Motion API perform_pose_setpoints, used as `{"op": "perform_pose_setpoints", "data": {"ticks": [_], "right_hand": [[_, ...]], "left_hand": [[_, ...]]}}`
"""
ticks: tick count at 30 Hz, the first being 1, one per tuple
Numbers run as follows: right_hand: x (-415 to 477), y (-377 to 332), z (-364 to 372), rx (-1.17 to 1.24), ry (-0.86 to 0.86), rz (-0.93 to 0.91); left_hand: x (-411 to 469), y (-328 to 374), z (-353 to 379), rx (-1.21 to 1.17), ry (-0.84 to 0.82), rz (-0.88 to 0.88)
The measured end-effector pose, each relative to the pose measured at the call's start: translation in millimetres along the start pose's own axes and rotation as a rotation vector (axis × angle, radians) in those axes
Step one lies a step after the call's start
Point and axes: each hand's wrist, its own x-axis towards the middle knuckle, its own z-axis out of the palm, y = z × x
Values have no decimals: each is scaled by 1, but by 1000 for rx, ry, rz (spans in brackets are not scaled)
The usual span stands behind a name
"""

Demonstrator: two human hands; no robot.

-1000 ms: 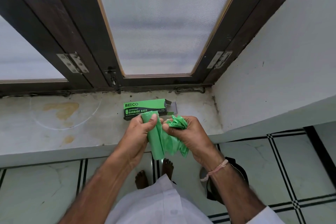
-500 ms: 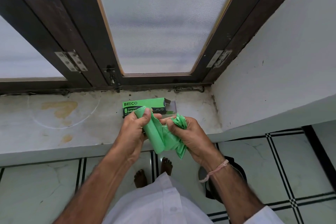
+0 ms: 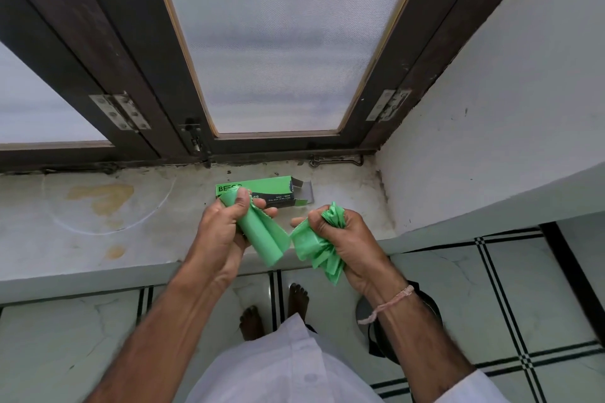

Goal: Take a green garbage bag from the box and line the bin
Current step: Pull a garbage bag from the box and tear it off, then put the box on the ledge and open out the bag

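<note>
Bin [image 3: 425, 304], dark and round, on the tiled floor beneath the right forearm, mostly hidden. Right hand [image 3: 347, 239] clenched on a crumpled, thin-film green bag [image 3: 314, 252]; left hand [image 3: 226, 229] closed around the smooth cylindrical roll [image 3: 262, 239]. The two look barely joined: a clean tear probably needs a firm pull apart along the perforation. Beyond, the open-ended cardboard box [image 3: 278, 195] lies on the stained surface [image 3: 98, 222].

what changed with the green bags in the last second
The hands pulled apart: the left hand drew the roll of bags leftward, the right hand took the bunched bag rightward. The green plastic, one joined bundle before, now shows a gap between the two pieces, so the bag looks torn off. Both grips stayed closed; the box stayed on the sill.
</note>
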Motion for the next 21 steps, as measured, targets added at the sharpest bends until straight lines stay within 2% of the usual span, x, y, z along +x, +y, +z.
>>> {"op": "perform_pose_setpoints", "data": {"ticks": [5,8,13,17,21], "right_hand": [[1,5,-4,53,41,37],[1,7,-13,163,51,41],[-3,-3,-17,58,-82,138],[-12,-4,-5,-274,105,-65],[-23,-2,1,-335,-57,-172]], "left_hand": [[4,1,-2,-70,43,-5],[9,4,-12,-113,100,22],[3,-6,5,-159,-8,-41],[-4,-7,30,-243,-96,-40],[-4,-9,40,-315,-56,-22]]}}
